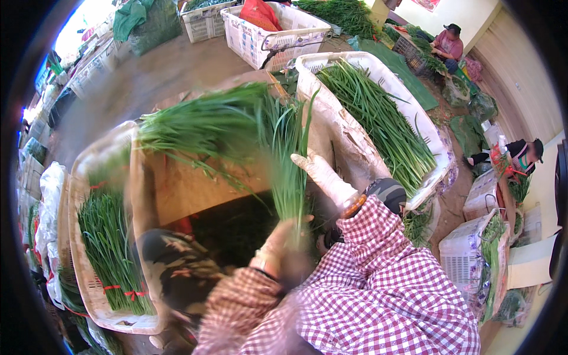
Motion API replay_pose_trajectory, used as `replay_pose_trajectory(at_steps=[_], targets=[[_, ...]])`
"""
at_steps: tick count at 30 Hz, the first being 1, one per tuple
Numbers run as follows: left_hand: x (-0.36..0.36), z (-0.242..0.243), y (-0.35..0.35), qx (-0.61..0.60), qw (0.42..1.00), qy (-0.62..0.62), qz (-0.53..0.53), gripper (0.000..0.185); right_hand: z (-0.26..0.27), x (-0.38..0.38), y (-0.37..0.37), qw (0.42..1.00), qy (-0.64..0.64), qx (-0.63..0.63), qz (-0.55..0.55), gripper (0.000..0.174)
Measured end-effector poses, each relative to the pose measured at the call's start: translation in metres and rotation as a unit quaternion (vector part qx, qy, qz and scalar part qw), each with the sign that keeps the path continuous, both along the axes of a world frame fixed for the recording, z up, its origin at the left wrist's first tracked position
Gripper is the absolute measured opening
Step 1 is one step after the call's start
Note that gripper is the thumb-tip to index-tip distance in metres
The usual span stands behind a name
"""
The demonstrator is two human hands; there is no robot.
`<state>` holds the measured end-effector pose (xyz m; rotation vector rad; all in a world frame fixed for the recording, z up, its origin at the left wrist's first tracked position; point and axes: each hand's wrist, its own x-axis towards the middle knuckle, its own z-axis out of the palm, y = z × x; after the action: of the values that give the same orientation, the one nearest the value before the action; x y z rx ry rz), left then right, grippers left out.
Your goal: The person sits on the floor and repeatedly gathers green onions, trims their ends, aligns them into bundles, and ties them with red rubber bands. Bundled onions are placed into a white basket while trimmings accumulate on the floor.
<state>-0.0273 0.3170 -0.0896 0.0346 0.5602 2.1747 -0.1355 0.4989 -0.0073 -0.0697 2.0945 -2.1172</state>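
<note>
My left hand point(277, 244), in a thin pale glove, grips the pale stem end of a bunch of garlic chives point(286, 177). The long leaves point away from me, slightly blurred. My right hand point(323, 175), also gloved, is spread beside the leaves with its fingers apart. It may touch the leaf edge; this is hard to tell. A loose pile of garlic chives point(199, 122) lies across the far end of a brown board point(208, 186) in front of me, its leaves meeting the held bunch.
On the left, a white plastic crate point(153, 326) contains bundles tied with red bands. A larger white crate point(306, 62) of loose chives stands right. Another crate point(242, 42) with a red sack is beyond. Two people point(448, 44) are on the right among crates and bags.
</note>
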Motion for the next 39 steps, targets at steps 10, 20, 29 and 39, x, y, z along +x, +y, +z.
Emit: replay_pose_trajectory(at_steps=[10,20,29,39], targets=[[-0.001,-0.012,0.005,-0.004,1.0,-0.016,0.014,0.054,0.035,0.087,-0.003,0.916,0.097,0.388,0.005,0.043],[0.0,0.008,0.002,-0.073,0.997,0.03,0.019,0.079,0.036,0.039,0.015,0.792,0.351,0.478,-0.147,0.02],[-0.006,0.044,-0.005,-0.149,0.984,0.094,0.031,0.046,0.165,0.027,0.143,0.846,0.381,-0.215,-0.305,0.03],[-0.022,0.033,-0.003,-0.247,0.89,0.376,0.075,0.023,0.125,0.12,0.001,0.774,0.388,0.467,0.18,0.052]])
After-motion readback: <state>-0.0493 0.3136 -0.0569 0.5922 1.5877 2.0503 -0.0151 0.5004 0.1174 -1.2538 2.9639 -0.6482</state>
